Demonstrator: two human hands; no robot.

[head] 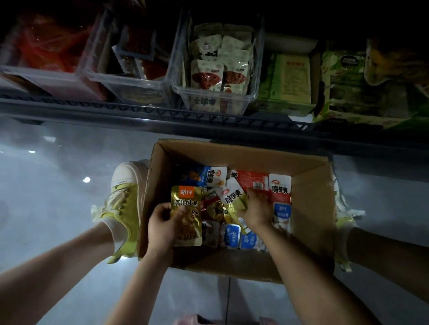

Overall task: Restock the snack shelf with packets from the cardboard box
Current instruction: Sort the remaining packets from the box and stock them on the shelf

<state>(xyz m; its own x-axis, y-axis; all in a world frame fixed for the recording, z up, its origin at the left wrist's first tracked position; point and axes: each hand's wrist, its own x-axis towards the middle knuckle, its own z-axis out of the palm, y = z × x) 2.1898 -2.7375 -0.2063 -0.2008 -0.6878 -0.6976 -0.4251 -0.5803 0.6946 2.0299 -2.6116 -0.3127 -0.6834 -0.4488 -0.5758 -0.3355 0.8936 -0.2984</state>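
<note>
Dim grey floor [48,196], centre frame: open cardboard box [310,207] full of loose packets [280,191]. Left hand [162,224] grips gold packet [186,213] at box's left side. Right hand [258,207] inside box, fingers curled over yellow-white packet [232,198]; whether it grips, can't tell. Snack shelf [156,115] with clear bins [220,97] across top.

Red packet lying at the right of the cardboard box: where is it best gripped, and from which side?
Pinch its white top edge, probably from above on the shelf side. The red packet lies flat with that end bare; a blue packet covers its near end, and the right hand crowds its left edge.
</note>
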